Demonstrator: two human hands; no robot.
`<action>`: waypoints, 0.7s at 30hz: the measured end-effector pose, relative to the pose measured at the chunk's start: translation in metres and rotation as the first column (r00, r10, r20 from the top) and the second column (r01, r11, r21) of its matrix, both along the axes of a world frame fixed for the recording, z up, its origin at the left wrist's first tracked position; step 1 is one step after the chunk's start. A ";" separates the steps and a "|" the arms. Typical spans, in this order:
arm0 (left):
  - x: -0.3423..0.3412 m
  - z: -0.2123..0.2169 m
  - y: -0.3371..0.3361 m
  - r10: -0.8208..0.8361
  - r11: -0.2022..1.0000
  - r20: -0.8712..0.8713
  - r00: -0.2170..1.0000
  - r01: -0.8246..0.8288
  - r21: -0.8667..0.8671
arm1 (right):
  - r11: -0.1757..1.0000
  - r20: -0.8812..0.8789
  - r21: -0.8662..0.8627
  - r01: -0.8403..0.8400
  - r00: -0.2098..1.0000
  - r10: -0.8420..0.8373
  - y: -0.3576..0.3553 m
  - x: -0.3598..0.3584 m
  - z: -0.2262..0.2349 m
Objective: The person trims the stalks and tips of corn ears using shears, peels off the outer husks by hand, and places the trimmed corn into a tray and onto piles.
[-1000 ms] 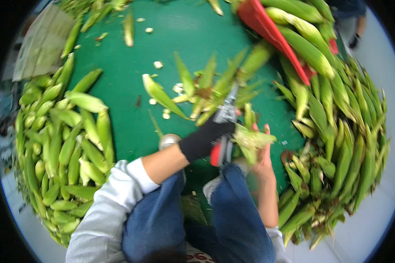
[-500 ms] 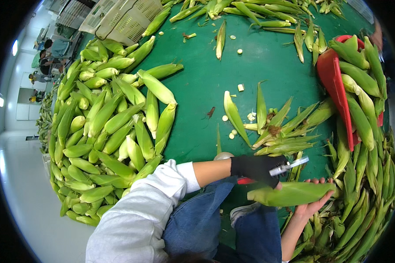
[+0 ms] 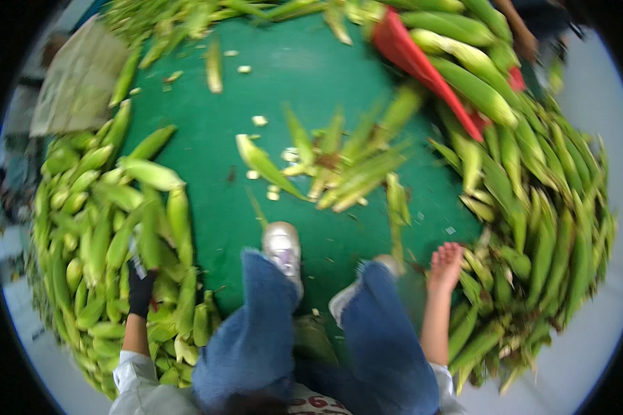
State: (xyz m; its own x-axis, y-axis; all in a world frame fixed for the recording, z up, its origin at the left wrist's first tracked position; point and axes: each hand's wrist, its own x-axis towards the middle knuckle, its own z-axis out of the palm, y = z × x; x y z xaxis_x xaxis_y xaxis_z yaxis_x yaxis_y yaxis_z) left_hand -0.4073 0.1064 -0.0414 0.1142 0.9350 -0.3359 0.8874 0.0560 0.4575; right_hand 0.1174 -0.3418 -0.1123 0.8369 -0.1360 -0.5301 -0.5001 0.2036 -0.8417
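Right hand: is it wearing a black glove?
No. The right hand is bare, reaching toward the corn pile; the black glove is on the left hand.

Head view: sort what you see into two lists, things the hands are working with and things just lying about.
In use:
left hand, black-gloved, on the left corn pile
right hand, bare, at the right corn pile

Lying about:
cut husk scraps on the green mat
red bin
folded sack
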 end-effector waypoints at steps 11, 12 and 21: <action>-0.041 -0.053 0.045 -0.387 0.830 -0.674 0.630 0.557 0.044 | 0.767 -0.034 -0.596 -0.238 0.962 0.273 -0.120 -0.093 -0.054; -0.035 -0.055 0.045 -0.415 0.769 -0.682 0.603 0.633 0.092 | 0.766 -0.025 -0.602 -0.228 0.963 0.267 -0.122 -0.085 -0.053; -0.014 -0.058 0.057 -0.456 0.732 -0.687 0.566 0.677 0.073 | 0.629 0.376 -0.777 0.022 0.817 0.437 -0.056 0.010 0.028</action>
